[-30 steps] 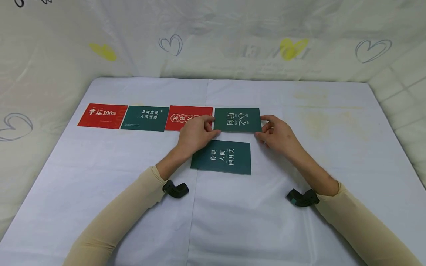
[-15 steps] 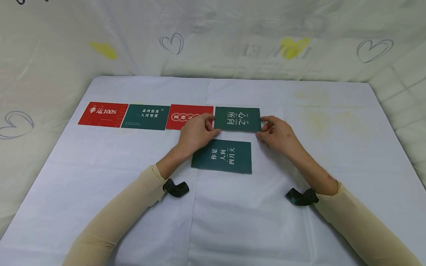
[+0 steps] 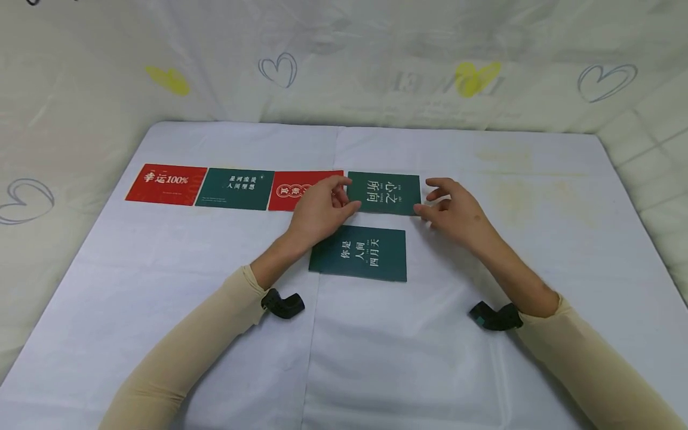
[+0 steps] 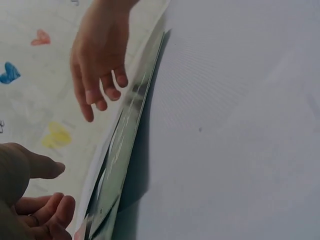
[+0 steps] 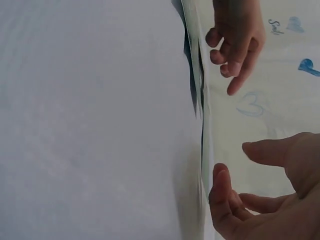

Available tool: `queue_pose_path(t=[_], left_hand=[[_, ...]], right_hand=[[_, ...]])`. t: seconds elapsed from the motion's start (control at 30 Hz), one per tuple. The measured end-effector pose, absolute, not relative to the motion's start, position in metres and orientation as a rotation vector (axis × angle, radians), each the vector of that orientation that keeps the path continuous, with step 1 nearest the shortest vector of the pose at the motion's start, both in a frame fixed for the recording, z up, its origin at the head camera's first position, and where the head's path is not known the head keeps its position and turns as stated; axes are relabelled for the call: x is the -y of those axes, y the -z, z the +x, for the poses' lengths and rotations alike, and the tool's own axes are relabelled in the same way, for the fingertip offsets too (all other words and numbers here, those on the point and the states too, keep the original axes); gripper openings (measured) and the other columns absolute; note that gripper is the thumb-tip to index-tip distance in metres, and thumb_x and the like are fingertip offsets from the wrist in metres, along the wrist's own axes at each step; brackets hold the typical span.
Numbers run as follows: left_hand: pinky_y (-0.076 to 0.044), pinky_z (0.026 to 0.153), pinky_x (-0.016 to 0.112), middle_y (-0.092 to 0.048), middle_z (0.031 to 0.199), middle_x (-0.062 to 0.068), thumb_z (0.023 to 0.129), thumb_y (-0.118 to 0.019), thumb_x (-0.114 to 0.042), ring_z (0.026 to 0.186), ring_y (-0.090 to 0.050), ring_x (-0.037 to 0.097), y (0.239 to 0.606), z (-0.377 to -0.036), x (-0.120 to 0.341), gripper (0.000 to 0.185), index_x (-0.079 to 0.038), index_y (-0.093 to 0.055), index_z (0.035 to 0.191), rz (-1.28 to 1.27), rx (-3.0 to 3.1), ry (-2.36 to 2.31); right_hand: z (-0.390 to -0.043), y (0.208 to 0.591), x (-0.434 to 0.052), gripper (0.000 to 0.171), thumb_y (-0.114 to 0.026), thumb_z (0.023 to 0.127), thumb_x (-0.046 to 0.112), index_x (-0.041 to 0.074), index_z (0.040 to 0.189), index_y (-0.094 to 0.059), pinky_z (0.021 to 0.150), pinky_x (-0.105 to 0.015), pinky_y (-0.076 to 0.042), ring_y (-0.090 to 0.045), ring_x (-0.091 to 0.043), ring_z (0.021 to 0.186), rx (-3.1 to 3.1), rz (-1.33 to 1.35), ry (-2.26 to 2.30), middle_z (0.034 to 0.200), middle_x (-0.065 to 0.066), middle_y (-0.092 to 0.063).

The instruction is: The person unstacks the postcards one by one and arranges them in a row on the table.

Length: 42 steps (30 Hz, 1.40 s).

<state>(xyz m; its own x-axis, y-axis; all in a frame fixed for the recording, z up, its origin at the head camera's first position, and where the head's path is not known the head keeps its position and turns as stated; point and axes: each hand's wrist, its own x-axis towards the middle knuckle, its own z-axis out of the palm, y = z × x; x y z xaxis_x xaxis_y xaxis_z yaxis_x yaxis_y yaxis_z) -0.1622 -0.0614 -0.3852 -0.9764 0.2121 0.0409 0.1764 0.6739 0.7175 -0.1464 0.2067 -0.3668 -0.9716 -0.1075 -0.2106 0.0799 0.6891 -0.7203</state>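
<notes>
A green card point(image 3: 395, 206) with white characters lies at the right end of a row on the table. My left hand point(image 3: 317, 212) hovers at its left edge, thumb and fingers apart, partly covering a red card point(image 3: 286, 203). Just off the green card's right edge is my right hand point(image 3: 459, 216), its fingers loosely bent with nothing between them. Nearer to me lies another green card point(image 3: 359, 269), its upper left corner hidden by the left hand; its uneven edge hints at more cards beneath. The left wrist view shows the left hand point(image 4: 37, 195) with thumb and fingers parted.
Farther left in the row lie a red card point(image 3: 166, 185) and a green card point(image 3: 233, 197). The table point(image 3: 161, 298) wears a white cloth. Behind it hangs a pale sheet point(image 3: 349, 71) with drawn hearts.
Both hands had their fingers at the right-end green card's side edges; now they have lifted slightly, and the right hand's fingers have moved away to the right. The cards look unmoved.
</notes>
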Motion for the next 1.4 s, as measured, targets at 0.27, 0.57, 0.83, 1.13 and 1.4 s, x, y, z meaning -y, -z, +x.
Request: queue_pose_path(t=[0.27,0.57,0.83,1.13,1.4], left_hand=[[-0.059,0.084,0.035,-0.068,0.116,0.007,0.090,-0.081,-0.026,0.097,-0.066,0.020,0.376,-0.160,0.066,0.048,-0.011,-0.067,0.134,0.505,-2.775,-1.278],[-0.060,0.096,0.037,-0.068,0.125,0.003,0.090,-0.081,-0.027,0.110,-0.066,0.019,0.371,-0.151,0.085,0.045,-0.015,-0.070,0.132,0.620,-2.700,-1.150],[-0.061,0.096,0.037,-0.069,0.131,0.001,0.088,-0.083,-0.029,0.121,-0.064,0.020,0.372,-0.139,0.103,0.049,-0.018,-0.069,0.133,0.721,-2.629,-0.982],[-0.055,0.109,0.039,-0.068,0.132,0.000,0.088,-0.083,-0.034,0.127,-0.060,0.018,0.375,-0.129,0.110,0.049,-0.018,-0.069,0.132,0.752,-2.628,-0.834],[-0.054,0.109,0.039,-0.064,0.139,0.001,0.085,-0.086,-0.035,0.128,-0.059,0.020,0.372,-0.126,0.109,0.065,-0.016,-0.061,0.143,0.738,-2.619,-0.807]], right_hand=[[-0.141,0.358,-0.207,0.066,-0.071,0.099,0.038,0.012,0.154,-0.045,0.077,-0.023,-0.050,-0.066,-0.027,0.110,-2.723,-0.146,1.249,0.132,-0.014,-0.058],[-0.124,0.363,-0.198,0.058,-0.072,0.099,0.034,0.006,0.146,-0.051,0.106,-0.048,-0.051,-0.061,-0.029,0.116,-2.688,-0.244,1.271,0.132,-0.015,-0.060],[-0.108,0.374,-0.188,0.045,-0.078,0.094,0.016,0.003,0.133,-0.060,0.104,-0.050,-0.052,-0.061,-0.030,0.118,-2.692,-0.427,1.190,0.129,-0.013,-0.060],[-0.098,0.375,-0.182,0.041,-0.083,0.089,0.017,0.008,0.126,-0.067,0.105,-0.048,-0.053,-0.060,-0.026,0.118,-2.658,-0.520,1.108,0.124,-0.008,-0.062],[-0.097,0.373,-0.179,0.055,-0.084,0.089,0.030,0.013,0.136,-0.061,0.112,-0.051,-0.049,-0.054,-0.027,0.130,-2.663,-0.508,0.948,0.136,-0.007,-0.058]])
